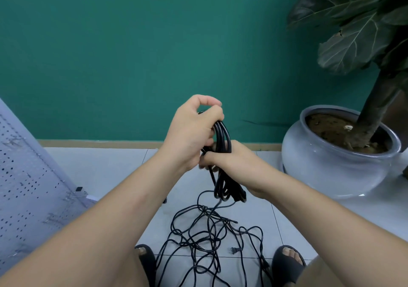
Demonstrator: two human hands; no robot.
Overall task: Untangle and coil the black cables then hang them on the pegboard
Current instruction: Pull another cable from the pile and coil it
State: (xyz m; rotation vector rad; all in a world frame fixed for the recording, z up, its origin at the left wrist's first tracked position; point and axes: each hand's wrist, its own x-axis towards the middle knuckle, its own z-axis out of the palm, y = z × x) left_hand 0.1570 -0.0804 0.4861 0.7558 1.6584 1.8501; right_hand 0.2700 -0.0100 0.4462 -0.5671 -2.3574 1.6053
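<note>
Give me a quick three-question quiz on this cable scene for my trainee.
1. True or false: the left hand grips the top of the coiled cable.
2. Where does the pegboard stand? A) at the person's left B) beyond the plant pot C) flat under the cables
3. Fill in: the tangled cables lie on the floor between the person's ____.
Key: 1 true; 2 A; 3 feet.

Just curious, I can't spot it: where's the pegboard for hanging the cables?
The pegboard fills the far left edge of the head view, a grey perforated panel, left of the cable tangle on the floor.
</note>
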